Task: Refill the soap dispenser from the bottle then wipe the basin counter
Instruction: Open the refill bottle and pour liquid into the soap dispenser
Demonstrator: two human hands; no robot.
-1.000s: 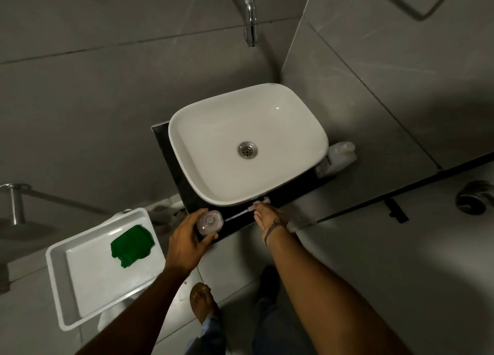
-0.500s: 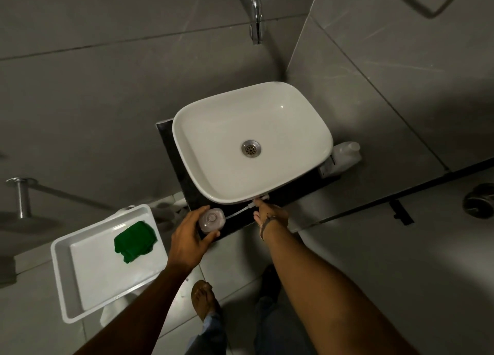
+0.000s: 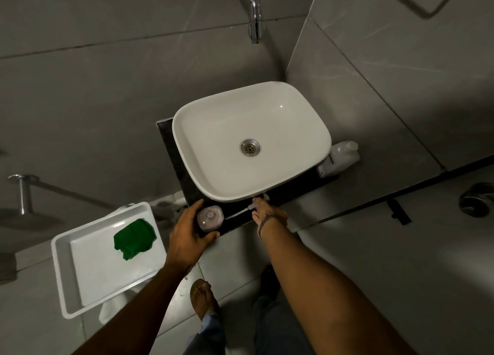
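At the lower left of the frame your white tray holds the green cloth, parked within reach, probably so it is ready for the wipe once the refill is done. Just right of it, low in the middle, your left hand wraps the soap dispenser: fingers curled round its far side, thumb along the near side, a bracing hold that likely keeps the small body from tipping on the narrow strip of black counter in front of the basin. The dispenser stands upright, and its top looks open with the pump out, though that is hard to tell from above.

A thin white tube runs from beside the dispenser to your right hand, which seems to pinch the pump head at the basin's front edge; the fingertips themselves are too small to read surely. Laying the pump flat on the counter keeps its dip tube clear of the opening.

At the right edge of the basin the white refill bottle sits untouched, well apart from both hands. Pouring appears not yet begun.
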